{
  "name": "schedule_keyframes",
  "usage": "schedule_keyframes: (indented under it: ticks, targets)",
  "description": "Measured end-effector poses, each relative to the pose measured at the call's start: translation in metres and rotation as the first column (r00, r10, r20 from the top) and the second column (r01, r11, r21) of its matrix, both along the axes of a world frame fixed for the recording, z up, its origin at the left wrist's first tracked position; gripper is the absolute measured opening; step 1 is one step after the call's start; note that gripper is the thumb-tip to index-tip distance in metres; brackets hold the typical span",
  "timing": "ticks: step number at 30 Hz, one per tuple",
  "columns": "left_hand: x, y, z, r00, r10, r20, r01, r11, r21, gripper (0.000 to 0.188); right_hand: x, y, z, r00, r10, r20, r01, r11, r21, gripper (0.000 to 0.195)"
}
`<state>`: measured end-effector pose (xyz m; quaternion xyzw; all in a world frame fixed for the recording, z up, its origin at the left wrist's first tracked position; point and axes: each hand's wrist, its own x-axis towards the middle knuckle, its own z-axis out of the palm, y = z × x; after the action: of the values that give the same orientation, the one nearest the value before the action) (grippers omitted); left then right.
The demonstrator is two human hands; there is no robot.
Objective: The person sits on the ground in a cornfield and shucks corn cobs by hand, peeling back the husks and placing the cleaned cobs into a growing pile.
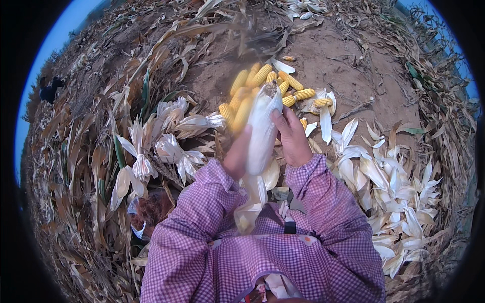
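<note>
An ear of corn in its white husk [262, 132] is held upright before me, its dark silk end pointing away. My left hand [238, 151] grips it along the left side, partly blurred and partly hidden behind the husk. On the other side my right hand [293, 138] holds it, thumb pressed near the upper part. A loosened husk leaf [254, 197] hangs below the ear towards my lap. Just beyond, a pile of husked yellow corn ears [260, 75] lies on the soil, its near left part blurred.
Stripped white husks [394, 181] are heaped at the right. More peeled husks [178, 151] lie at the left among dry corn stalks [72, 170]. A plastic bag of reddish-brown corn silk [151, 212] sits by my left sleeve. At the far left is a dark-clothed person [49, 91].
</note>
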<state>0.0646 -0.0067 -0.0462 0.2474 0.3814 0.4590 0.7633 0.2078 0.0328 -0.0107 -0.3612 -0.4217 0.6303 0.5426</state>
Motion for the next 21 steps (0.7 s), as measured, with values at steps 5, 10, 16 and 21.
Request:
schedule_keyframes:
  ticks: [5,10,16,21]
  targets:
    - [0.006,0.001,-0.001,0.973,0.123,0.193,-0.134,0.99,0.043,0.065,0.001,-0.005,0.005,0.992,0.008,0.122,-0.015,0.998,0.056,0.044]
    - [-0.011,0.015,-0.022,0.941,-0.007,0.338,-0.061,0.98,0.191,0.08,0.002,-0.009,-0.013,0.989,-0.019,0.147,0.026,0.999,-0.044,0.033]
    - [-0.025,0.013,-0.018,0.931,0.147,0.334,-0.172,0.984,0.047,0.079,-0.002,-0.019,0.006,0.976,-0.024,0.216,0.031,0.999,-0.031,0.024]
    - [-0.025,0.019,-0.019,0.925,0.26,0.277,-0.265,0.964,-0.02,0.059,-0.008,-0.032,0.007,0.731,-0.337,0.593,-0.173,0.749,0.639,0.034]
